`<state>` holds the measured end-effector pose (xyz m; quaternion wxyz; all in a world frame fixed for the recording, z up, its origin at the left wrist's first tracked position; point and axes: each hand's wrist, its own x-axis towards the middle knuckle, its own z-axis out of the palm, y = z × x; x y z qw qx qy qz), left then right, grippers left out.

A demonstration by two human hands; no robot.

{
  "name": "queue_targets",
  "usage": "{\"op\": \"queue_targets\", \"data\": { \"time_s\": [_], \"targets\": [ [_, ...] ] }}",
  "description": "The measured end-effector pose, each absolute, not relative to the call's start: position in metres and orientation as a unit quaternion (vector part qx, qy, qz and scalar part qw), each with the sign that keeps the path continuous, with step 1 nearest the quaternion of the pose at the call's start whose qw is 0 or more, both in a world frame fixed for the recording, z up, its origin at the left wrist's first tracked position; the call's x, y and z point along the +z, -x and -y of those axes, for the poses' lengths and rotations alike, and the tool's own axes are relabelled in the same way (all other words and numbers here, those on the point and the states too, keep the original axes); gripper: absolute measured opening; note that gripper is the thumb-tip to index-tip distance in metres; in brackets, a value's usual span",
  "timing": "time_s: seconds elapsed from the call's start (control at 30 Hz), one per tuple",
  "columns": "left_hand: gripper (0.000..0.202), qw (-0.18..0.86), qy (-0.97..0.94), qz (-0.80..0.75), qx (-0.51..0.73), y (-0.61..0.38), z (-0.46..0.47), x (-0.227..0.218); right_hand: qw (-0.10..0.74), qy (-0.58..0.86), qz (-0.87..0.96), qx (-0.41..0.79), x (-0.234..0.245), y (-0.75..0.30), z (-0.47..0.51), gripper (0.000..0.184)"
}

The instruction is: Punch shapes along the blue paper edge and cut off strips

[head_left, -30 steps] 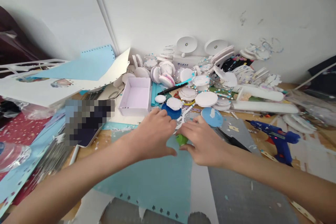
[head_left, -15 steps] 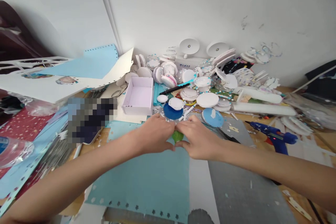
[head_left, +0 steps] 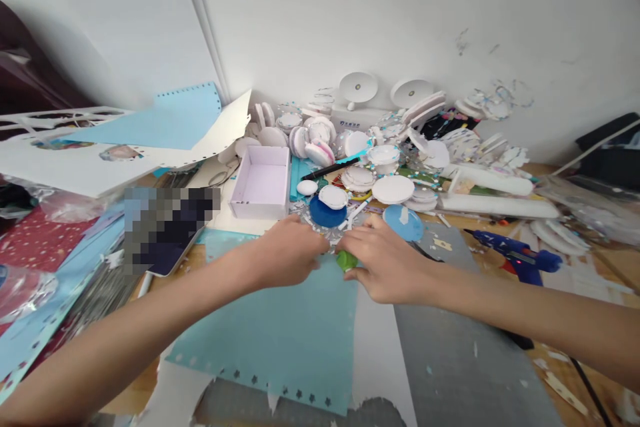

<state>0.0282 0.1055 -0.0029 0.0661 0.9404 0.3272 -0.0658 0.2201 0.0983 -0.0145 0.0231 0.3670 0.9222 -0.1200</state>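
A small green paper punch (head_left: 346,260) sits in my right hand (head_left: 389,260), its fingers curled over the far side and its thumb underneath. The punch is at the far edge of a light blue paper sheet (head_left: 280,333). My left hand (head_left: 290,251) is closed at the same edge, fingers curled down on the sheet, just left of the punch. Its fingertips are partly hidden. Flower-shaped holes run along the sheet's near edge. Beneath the sheet lie white paper (head_left: 383,353) and a grey cutting mat (head_left: 465,353).
Beyond my hands are a pale open box (head_left: 261,180), a black pen (head_left: 330,168), a dark blue disc (head_left: 327,212) and several white foam discs (head_left: 393,189). A blue glue gun (head_left: 520,255) lies right. Left are a phone (head_left: 173,260) and stacked sheets (head_left: 145,127).
My hands have moved slightly apart, and more of the green punch shows between them. My left hand has closed tighter. The sheet's near edge has shifted and tilted a little.
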Motion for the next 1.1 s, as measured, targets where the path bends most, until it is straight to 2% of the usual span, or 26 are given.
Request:
{"op": "queue_targets", "data": {
  "time_s": [0.1, 0.17, 0.37, 0.5, 0.67, 0.87, 1.1],
  "targets": [
    [0.041, 0.059, -0.935, -0.349, -0.008, -0.038, -0.102, -0.008, 0.023, -0.369, -0.922, -0.116, -0.014, -0.217, -0.098, 0.013],
    [0.047, 0.057, -0.928, -0.368, 0.013, -0.046, -0.101, -0.014, 0.025, -0.371, -0.921, -0.114, -0.014, -0.216, -0.098, 0.009],
    [0.039, 0.087, -0.924, -0.371, 0.041, -0.051, -0.1, -0.019, 0.035, -0.367, -0.923, -0.109, -0.013, -0.216, -0.098, 0.001],
    [0.037, 0.088, -0.931, -0.353, -0.008, -0.044, -0.101, -0.013, 0.031, -0.369, -0.919, -0.133, -0.014, -0.217, -0.099, 0.005],
    [0.007, 0.088, -0.931, -0.346, -0.074, -0.034, -0.103, -0.011, 0.013, -0.373, -0.915, -0.156, -0.015, -0.223, -0.1, 0.016],
    [0.01, 0.08, -0.934, -0.334, -0.103, -0.03, -0.105, -0.007, 0.043, -0.378, -0.913, -0.149, -0.015, -0.232, -0.099, 0.019],
    [0.008, 0.088, -0.937, -0.325, -0.097, -0.03, -0.108, -0.003, 0.03, -0.378, -0.913, -0.148, -0.014, -0.233, -0.1, 0.016]
  ]
}}
